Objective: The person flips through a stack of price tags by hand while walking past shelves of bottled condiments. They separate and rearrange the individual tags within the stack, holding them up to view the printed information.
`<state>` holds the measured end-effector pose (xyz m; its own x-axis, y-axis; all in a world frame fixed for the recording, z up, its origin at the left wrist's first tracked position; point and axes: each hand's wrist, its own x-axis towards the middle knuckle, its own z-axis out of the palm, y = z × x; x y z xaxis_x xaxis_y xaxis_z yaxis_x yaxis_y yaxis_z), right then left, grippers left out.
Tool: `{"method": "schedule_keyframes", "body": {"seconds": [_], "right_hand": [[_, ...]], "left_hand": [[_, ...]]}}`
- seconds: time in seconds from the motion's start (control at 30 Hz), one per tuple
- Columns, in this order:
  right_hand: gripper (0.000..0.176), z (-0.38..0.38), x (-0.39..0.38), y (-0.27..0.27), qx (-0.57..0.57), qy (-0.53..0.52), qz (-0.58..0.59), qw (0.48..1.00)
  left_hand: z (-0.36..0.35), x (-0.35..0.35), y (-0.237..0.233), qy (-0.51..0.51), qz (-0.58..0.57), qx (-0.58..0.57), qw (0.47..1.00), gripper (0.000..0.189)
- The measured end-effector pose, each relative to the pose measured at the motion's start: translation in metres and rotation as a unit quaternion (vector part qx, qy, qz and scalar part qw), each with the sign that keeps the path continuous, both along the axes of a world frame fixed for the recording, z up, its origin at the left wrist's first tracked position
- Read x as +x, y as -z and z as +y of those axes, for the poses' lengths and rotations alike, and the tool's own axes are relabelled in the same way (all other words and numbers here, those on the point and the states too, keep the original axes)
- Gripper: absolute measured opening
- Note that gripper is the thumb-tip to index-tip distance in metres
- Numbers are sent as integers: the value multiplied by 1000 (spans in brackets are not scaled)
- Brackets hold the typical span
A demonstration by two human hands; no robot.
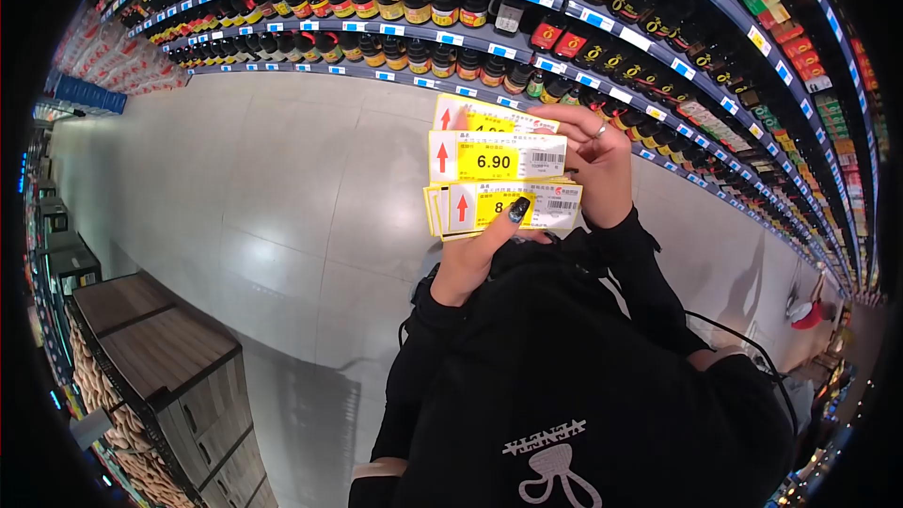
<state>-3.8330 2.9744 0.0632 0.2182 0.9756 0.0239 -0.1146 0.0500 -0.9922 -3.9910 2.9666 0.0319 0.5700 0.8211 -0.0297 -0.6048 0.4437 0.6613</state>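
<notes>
Several price tags are fanned out in front of my chest, white and yellow with red upward arrows. The middle tag (494, 159) reads 6.90. Below it lies a tag starting with 8 (461, 210), its other digits hidden by a thumb with a dark nail. My left hand (475, 259) is closed on this lower stack, more tag edges showing at its left. My right hand (605, 169), with a ring on one finger, grips the right end of the upper tags. The top tag (484, 122) is partly covered by the middle one.
Long shelves (451, 33) of bottles and jars curve across the top and down the right side. A wooden cabinet (169, 339) stands at lower left on the grey tiled floor (282, 207). Bagged goods (122, 47) are stacked at upper left. Someone in red (807, 313) is far right.
</notes>
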Motion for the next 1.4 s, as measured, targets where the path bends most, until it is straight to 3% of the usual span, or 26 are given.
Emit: {"method": "schedule_keyframes", "body": {"seconds": [0.23,0.37,0.43,0.6,0.67,0.77,0.8,0.83,0.9,1.0,1.2,1.23,1.3,1.4], "right_hand": [[21,-4,7,-11,4,-21,-5,1000],[18,-7,18,-21,0,-98,-50,994],[19,-6,24,-23,17,-135,-96,986],[26,-14,13,-37,14,-155,-76,985],[34,-15,-5,-34,89,-69,-147,983],[38,-12,5,-18,53,-109,-107,987],[25,-10,4,-15,54,-88,-124,987],[25,-10,5,-16,55,-89,-124,987],[17,-11,8,-19,-48,-76,-77,993],[8,-8,11,-21,-59,-76,-105,990],[23,-5,20,-15,-13,-36,-238,970],[23,-4,19,-13,-13,-35,-238,971],[22,0,15,-11,35,95,-135,986],[20,6,23,-11,51,91,-98,990]], "left_hand": [[1,1,0,-64,-11,-9,998,46],[2,-1,-4,-45,5,0,999,46],[1,-3,6,20,-6,-50,999,44],[2,0,10,-22,-3,-50,999,41],[2,1,8,-53,-16,-54,997,40],[0,3,6,-60,31,-55,996,37],[0,3,8,-60,31,-55,996,37],[-1,3,11,-58,30,-53,996,36],[-2,3,13,-56,29,-51,997,35],[-2,6,8,-43,53,-34,997,34],[-1,8,-2,-53,76,-50,994,33],[-2,8,0,-72,78,-45,993,33],[-3,8,2,-91,79,-40,992,33],[-5,6,2,-79,71,-40,994,33]]}}
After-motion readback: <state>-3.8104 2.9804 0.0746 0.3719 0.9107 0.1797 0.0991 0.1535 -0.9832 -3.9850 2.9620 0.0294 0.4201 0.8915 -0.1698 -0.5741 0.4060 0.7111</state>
